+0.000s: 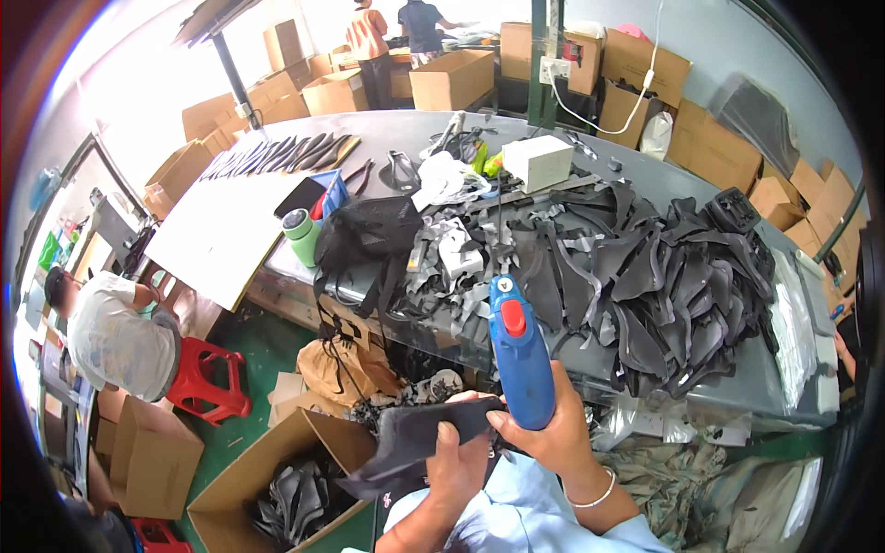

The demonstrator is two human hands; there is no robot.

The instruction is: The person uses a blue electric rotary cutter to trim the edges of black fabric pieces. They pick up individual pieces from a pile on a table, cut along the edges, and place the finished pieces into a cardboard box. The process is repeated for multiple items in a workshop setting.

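The left grip (458, 465) pinches a black piece (410, 438) at six o'clock. The right grip (551, 426) wraps a blue-and-red tool (521, 364) just beside it. Dark parts (678, 300) heap the desk (396, 131) at three o'clock.

Left hand (458, 470) partly hidden behind black piece (422, 433); lower red stool (159, 536) cut off by bottom edge
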